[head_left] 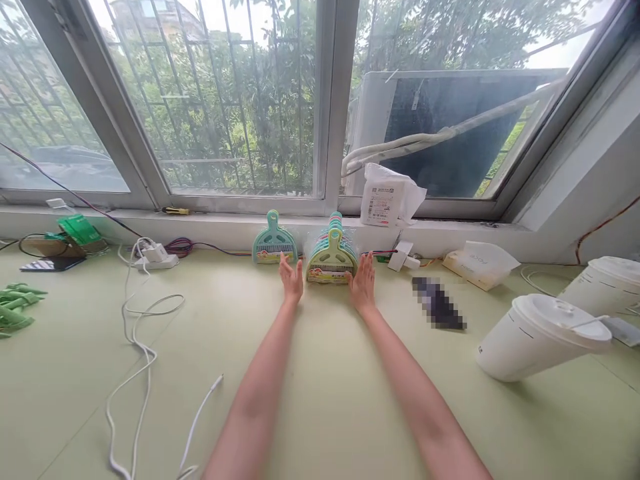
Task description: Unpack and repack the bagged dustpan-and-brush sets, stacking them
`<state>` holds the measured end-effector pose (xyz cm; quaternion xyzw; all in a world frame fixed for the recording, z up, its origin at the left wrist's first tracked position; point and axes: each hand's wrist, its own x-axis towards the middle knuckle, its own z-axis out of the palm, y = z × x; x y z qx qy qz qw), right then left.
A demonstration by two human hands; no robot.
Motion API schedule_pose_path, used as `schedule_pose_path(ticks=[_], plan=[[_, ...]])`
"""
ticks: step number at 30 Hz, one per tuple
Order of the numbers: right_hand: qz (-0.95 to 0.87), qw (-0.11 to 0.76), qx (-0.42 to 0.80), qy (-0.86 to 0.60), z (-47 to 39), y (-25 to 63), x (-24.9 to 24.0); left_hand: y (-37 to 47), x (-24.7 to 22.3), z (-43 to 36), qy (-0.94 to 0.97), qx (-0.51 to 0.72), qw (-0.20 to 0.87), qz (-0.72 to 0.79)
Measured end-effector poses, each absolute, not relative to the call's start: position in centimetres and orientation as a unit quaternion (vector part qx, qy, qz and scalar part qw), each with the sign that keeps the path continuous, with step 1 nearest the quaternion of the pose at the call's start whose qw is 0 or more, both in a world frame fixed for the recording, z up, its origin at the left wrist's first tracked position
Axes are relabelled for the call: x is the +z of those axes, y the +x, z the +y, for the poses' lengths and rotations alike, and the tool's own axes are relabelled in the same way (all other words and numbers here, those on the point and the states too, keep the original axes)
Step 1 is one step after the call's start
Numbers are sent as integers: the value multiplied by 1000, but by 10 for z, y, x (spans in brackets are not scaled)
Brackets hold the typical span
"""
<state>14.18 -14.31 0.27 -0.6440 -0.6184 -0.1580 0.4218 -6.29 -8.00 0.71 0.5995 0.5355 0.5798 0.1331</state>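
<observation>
A row of small dustpan-and-brush sets (331, 260) stands upright at the back of the table, a yellow-green one at the front and teal and other colours behind. To its left, a single teal dustpan-and-brush set (273, 241) leans against the wall. My left hand (292, 277) is between the two, its fingers stretched out and partly in front of the teal set. On the right side of the row, my right hand (363, 283) has its fingers extended, with the thumb at the front set's edge. Neither hand is wrapped round anything.
White cables (145, 347) and a power strip (156, 255) lie to the left. At right are a tissue pack (480, 265), a dark pixelated object (439, 303) and white lidded cups (535, 340). A white paper packet (387, 200) rests on the window sill.
</observation>
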Motion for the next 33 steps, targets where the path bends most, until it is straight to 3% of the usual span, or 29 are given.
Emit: schedule_pose_path(ticks=[3, 6, 8, 14, 33], plan=[[-575, 483, -159, -641, -142, 146, 6, -93, 15, -62, 476, 628, 46, 614], [-520, 535, -148, -650, -136, 152, 6, -133, 23, -35, 399, 623, 76, 668], [-499, 551, -134, -655, -131, 156, 3, -156, 26, -21, 430, 599, 109, 667], [-478, 563, -108, -666, -125, 160, -3, -180, 26, -5, 534, 479, 27, 696], [-468, 583, -52, -662, -121, 169, -11, -170, 46, -17, 541, 478, 305, 621]])
